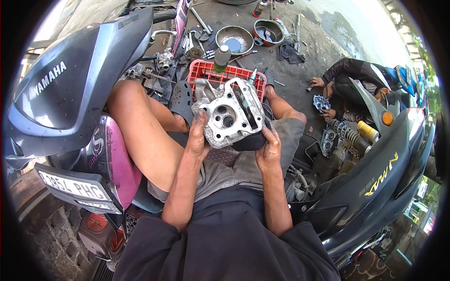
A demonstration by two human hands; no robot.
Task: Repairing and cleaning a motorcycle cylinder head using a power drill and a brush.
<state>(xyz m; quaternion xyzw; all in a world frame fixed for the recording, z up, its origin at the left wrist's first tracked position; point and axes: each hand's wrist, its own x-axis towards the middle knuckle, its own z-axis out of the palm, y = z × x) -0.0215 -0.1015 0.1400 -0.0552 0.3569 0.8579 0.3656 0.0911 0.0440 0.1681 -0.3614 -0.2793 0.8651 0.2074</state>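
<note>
Between both hands I hold up a bare grey metal engine cylinder head [240, 122], its round combustion chamber with valve holes turned toward me. My left hand [198, 136] grips its left side, thumb on the face. On the lower right side, my right hand [269, 149] is closed round the edge, near a black part [251, 142] under the casting. The fingers behind the casting are hidden. Just beyond it stands a red plastic crate [199, 70] with a bottle of greenish liquid [221, 60] and a small tube [253, 75] on it.
A dark scooter [70, 84] stands close on my left, another [375, 187] on my right. Two bowls [234, 31] [260, 23] and scattered tools lie on the floor ahead. At right, a co-worker [351, 77] crouches by a metal engine cover [321, 103]; a shock absorber [348, 135] lies nearer.
</note>
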